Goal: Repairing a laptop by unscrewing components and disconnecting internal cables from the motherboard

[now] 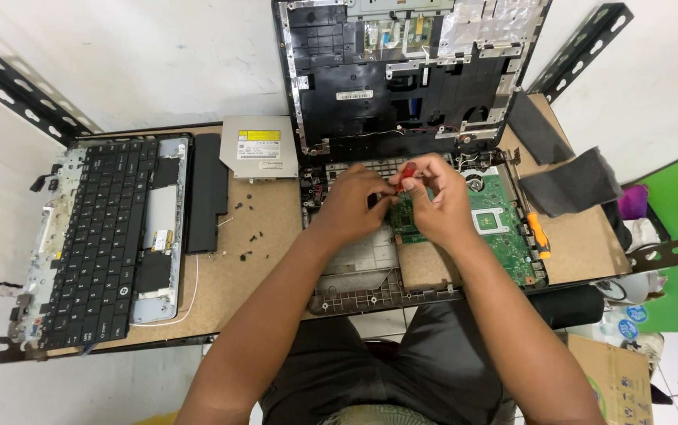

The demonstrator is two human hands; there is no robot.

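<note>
Head view shows both hands over the opened laptop base (370, 275) at the middle of the bench: the right hand (439, 206) pinches a red-handled screwdriver (406, 175) by its grip, tip down at the green circuit board (504, 228), while the left hand (352, 206) curls its fingers close beside it, touching the board's left edge, though what it pinches I cannot tell. The board looks thin, light, stiff and fragile, best held by its bare edges. A removed keyboard panel (103, 236) lies far left, an orange-handled screwdriver (539, 232) right.
</note>
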